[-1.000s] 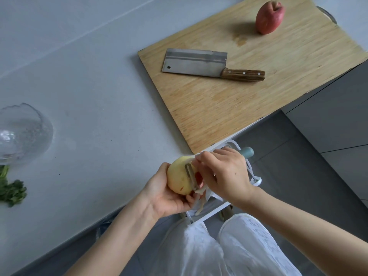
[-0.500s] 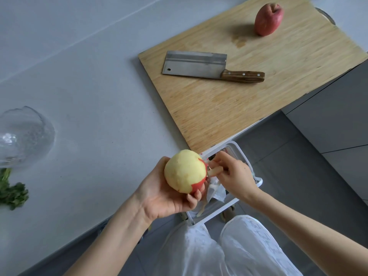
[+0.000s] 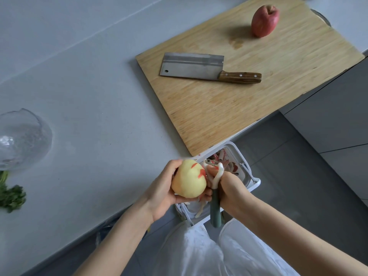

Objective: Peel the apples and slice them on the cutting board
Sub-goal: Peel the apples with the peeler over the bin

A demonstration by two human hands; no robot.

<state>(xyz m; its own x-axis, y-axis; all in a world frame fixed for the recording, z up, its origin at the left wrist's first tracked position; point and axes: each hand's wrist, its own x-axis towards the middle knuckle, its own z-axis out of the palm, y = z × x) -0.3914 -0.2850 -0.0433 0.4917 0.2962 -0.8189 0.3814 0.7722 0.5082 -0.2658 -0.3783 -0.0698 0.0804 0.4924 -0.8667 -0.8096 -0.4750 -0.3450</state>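
Grey counter [image 3: 89, 86] under cutting board [image 3: 219, 116], dark floor [image 3: 288, 166]; left hand [image 3: 161, 194] around peeled apple [image 3: 188, 181], right hand [image 3: 232, 193] around peeler [image 3: 215, 212].

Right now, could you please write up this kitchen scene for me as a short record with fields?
left hand: holds the mostly peeled apple, a few red skin patches left
right hand: grips the peeler, its head beside that apple
below the hands: white waste bin with peelings inside
cutting board: cleaver lying flat; whole red apple, unpeeled, at the far end
counter, left side: glass bowl, green herbs beside it
slicing: not begun
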